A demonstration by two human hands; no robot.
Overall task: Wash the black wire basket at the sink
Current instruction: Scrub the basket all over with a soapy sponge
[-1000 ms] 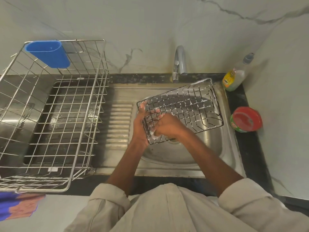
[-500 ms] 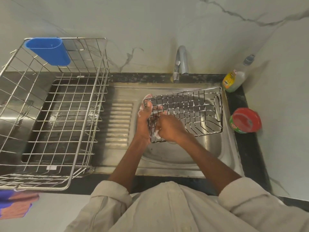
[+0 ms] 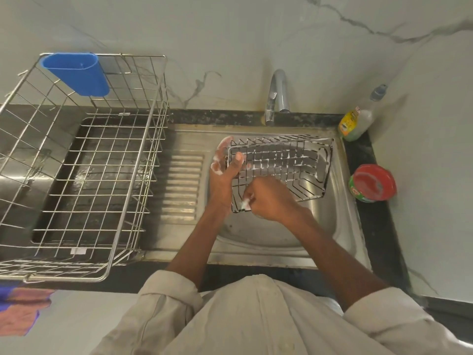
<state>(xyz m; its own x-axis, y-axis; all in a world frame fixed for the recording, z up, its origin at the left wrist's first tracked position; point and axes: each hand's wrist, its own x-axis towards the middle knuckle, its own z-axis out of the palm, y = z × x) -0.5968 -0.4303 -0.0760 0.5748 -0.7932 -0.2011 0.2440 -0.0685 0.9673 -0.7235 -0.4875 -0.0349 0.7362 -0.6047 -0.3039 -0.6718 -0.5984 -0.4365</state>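
Note:
The black wire basket, streaked with white suds, is held tilted over the steel sink bowl. My left hand grips the basket's left end, thumb over the rim, foam on the fingers. My right hand is closed around a small soapy scrubber, pressed against the basket's near left corner. The scrubber is mostly hidden in the fist. The tap stands behind the bowl with no water visible.
A large steel dish rack with a blue plastic holder sits on the drainboard at left. A dish-soap bottle and a red-lidded green tub stand on the dark counter at right. A cloth lies at lower left.
The basket has turned more level and swung toward the back of the sink. My left hand shifted up along its left end; my right hand slid down to the near corner.

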